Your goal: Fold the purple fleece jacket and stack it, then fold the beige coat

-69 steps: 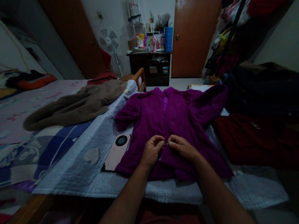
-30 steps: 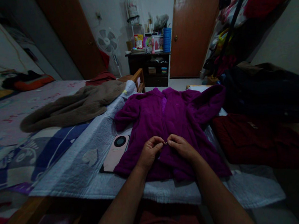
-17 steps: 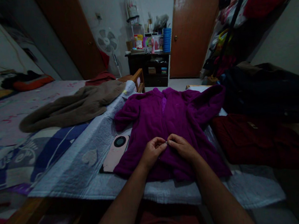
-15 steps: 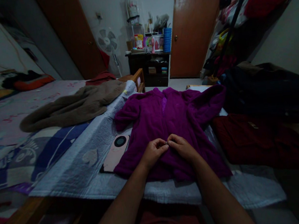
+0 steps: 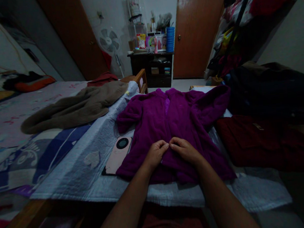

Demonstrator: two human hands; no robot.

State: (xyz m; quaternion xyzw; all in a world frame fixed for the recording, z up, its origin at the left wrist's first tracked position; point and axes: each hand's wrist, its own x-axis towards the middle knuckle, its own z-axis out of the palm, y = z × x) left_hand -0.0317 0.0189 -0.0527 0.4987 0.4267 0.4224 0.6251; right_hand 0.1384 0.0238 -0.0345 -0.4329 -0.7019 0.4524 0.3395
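Observation:
A purple fleece jacket (image 5: 152,117) lies spread out, front up, its collar toward the far end and its two sleeves folded out to the sides. Over its lower front, my left hand (image 5: 157,152) pinches the zipper at the front opening, thumb against fingers. From the other side my right hand (image 5: 183,148) pinches at the same zipper, and the two sets of fingertips almost meet. The small part between them is hidden by the fingers. Left of the jacket, partly under its edge, rests a pink tablet-like object (image 5: 118,155) with a round black patch.
A light blue quilted cover (image 5: 74,175) lies under the jacket. On the left bed is a brown garment (image 5: 78,105). Folded dark red clothing (image 5: 262,142) and a dark pile (image 5: 273,91) are at right. Behind stand a fan (image 5: 109,41) and a black cabinet (image 5: 150,69).
My fingertips have drawn slightly closer and up along the jacket's front. A tiny shiny bit between them earlier is now covered. The jacket lies nearly as before.

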